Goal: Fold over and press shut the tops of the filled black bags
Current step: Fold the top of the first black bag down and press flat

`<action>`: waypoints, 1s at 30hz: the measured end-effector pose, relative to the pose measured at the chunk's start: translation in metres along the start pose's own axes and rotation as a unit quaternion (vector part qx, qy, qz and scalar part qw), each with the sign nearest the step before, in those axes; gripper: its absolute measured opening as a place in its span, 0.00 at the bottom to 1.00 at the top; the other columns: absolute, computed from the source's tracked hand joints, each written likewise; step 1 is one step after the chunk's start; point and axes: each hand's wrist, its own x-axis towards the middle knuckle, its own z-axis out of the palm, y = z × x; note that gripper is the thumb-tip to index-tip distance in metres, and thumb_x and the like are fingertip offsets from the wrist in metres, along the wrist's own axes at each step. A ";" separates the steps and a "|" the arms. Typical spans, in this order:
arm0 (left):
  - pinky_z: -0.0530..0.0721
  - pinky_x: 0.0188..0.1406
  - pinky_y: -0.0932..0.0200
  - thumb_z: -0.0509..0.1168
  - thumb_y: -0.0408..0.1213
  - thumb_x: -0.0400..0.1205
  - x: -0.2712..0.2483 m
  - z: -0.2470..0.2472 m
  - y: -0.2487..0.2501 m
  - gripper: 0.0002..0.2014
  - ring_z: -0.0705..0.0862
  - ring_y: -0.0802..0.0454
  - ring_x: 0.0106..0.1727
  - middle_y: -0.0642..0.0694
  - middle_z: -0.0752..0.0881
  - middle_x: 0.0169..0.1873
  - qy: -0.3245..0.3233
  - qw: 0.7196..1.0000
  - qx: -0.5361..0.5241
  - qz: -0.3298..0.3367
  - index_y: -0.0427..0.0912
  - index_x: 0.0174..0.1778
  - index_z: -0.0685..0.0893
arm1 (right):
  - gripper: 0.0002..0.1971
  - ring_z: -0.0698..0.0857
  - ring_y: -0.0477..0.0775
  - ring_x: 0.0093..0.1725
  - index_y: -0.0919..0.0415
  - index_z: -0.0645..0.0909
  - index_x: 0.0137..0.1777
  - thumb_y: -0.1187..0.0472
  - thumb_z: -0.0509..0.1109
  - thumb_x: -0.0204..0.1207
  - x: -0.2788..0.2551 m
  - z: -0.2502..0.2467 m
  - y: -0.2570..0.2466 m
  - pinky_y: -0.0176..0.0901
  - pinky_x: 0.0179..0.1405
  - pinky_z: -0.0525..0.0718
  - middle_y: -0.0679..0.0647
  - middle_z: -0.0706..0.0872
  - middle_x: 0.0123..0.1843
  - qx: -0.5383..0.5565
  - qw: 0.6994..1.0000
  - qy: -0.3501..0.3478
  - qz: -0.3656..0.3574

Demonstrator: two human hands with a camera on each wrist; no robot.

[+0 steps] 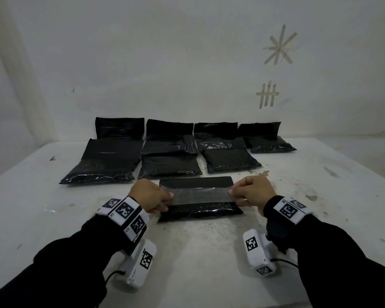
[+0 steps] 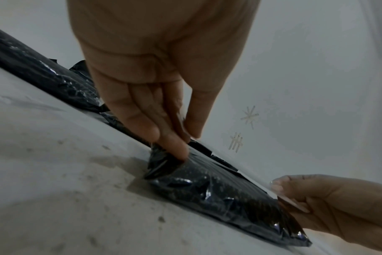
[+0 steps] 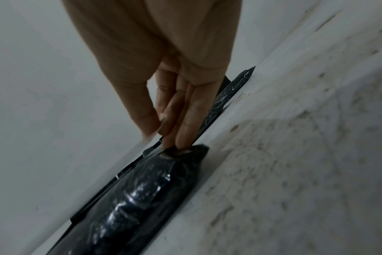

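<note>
A filled black bag [image 1: 200, 211] lies flat on the white table [image 1: 198, 252] right in front of me. Its glossy top flap [image 1: 200, 195] is raised and bent toward me over the filled part, and a matt black strip [image 1: 196, 182] lies flat behind it. My left hand [image 1: 168, 200] pinches the flap's left end and my right hand [image 1: 233, 196] pinches its right end. In the left wrist view the left fingers [image 2: 175, 143] dig into the bag's corner [image 2: 161, 165], with the right hand [image 2: 316, 203] opposite. In the right wrist view the right fingers [image 3: 181, 131] press into the bag [image 3: 142, 189].
Several more filled black bags lie in rows at the back of the table, from the left one [image 1: 107, 161] to the right one [image 1: 267, 138], their tops leaning against the white wall. Tape marks [image 1: 278, 45] stick on the wall.
</note>
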 end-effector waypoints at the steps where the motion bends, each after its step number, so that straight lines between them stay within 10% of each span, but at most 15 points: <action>1: 0.80 0.24 0.67 0.71 0.36 0.77 0.000 0.000 0.000 0.09 0.86 0.59 0.22 0.38 0.90 0.38 0.001 1.000 0.005 -0.001 0.33 0.37 0.85 | 0.09 0.83 0.53 0.27 0.68 0.81 0.32 0.78 0.76 0.66 0.000 0.001 0.001 0.36 0.20 0.82 0.63 0.85 0.34 -0.006 1.000 0.005 -0.001; 9: 0.81 0.26 0.66 0.75 0.38 0.73 -0.005 -0.001 0.000 0.09 0.88 0.54 0.31 0.42 0.91 0.33 0.011 1.000 0.011 -0.005 0.34 0.36 0.89 | 0.10 0.84 0.55 0.32 0.66 0.80 0.30 0.77 0.75 0.66 0.002 0.002 0.004 0.48 0.35 0.88 0.62 0.84 0.34 -0.024 0.999 0.025 -0.009; 24: 0.79 0.16 0.69 0.75 0.33 0.74 -0.007 0.001 0.001 0.08 0.86 0.53 0.27 0.39 0.89 0.32 0.010 0.999 -0.010 -0.034 0.30 0.37 0.87 | 0.10 0.83 0.54 0.29 0.65 0.81 0.29 0.76 0.77 0.65 0.004 0.001 0.004 0.40 0.25 0.82 0.63 0.87 0.36 -0.040 0.999 0.021 0.001; 30: 0.84 0.29 0.62 0.76 0.33 0.73 -0.005 0.001 0.001 0.08 0.87 0.50 0.30 0.37 0.90 0.33 0.007 0.999 -0.017 -0.043 0.30 0.36 0.87 | 0.12 0.82 0.55 0.25 0.65 0.81 0.27 0.77 0.76 0.65 0.004 0.004 0.003 0.44 0.30 0.82 0.69 0.89 0.40 -0.061 0.998 0.028 -0.004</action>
